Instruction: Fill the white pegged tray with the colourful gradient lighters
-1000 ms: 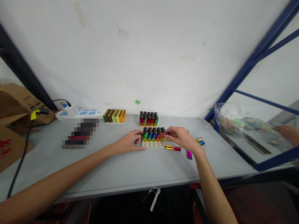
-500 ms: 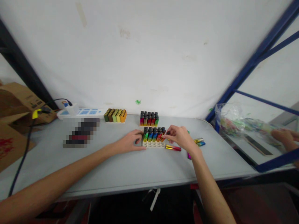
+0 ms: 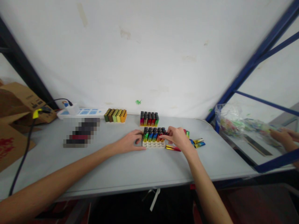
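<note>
A white rack (image 3: 154, 144) with round sockets holds several upright lighters (image 3: 150, 135) with black tops and shiny multicoloured bodies; its front sockets are bare. My left hand (image 3: 130, 141) curves round the rack's left end, thumb along the front corner and fingers bent beside the lighters. My right hand (image 3: 176, 137) is closed in a pinch at the right end, fingertips on a reddish lighter (image 3: 161, 137) that is partly hidden by them. Below that hand a red-and-gold lighter (image 3: 173, 148) lies flat on the table. More loose lighters (image 3: 198, 143) lie to the right of the hand.
Behind stands another filled rack of lighters (image 3: 149, 119); left of it is a block of yellow-green and orange lighters (image 3: 115, 115). A power strip (image 3: 88, 112) runs along the wall, near cardboard boxes (image 3: 21, 109). Beyond the blue frame (image 3: 238, 77), another person's hands (image 3: 283, 137) show.
My right hand has shifted slightly left, its fingertips now over the lighters at the rack's right end. More loose lighters show behind its wrist. My left hand stays put.
</note>
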